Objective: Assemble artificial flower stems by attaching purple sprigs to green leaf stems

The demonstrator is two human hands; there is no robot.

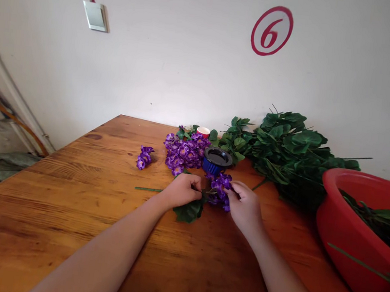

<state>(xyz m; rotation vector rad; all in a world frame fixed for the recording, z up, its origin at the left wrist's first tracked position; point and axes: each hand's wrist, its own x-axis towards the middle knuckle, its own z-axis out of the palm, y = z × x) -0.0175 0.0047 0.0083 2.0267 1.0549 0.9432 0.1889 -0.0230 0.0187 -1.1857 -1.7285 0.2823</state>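
Observation:
My left hand (pixel 184 190) is closed around a green artificial stem with dark leaves (pixel 189 211); the stem's bare end sticks out to the left. At the other end of that stem is a cluster of purple flowers (pixel 221 189), and my right hand (pixel 245 202) pinches a blossom at its right side. Just behind the hands stands a blue pot with a black rim (pixel 217 157). A larger heap of purple flowers (pixel 185 154) lies to its left, and a small purple bunch (pixel 144 157) rests apart, further left.
Green leafy stems (pixel 287 148) are piled at the back right. A red tub (pixel 358 232) holding more greenery stands at the right edge. Behind the flower heap is a small red and white cup (pixel 203 131). The wooden table (pixel 78 198) meets the wall.

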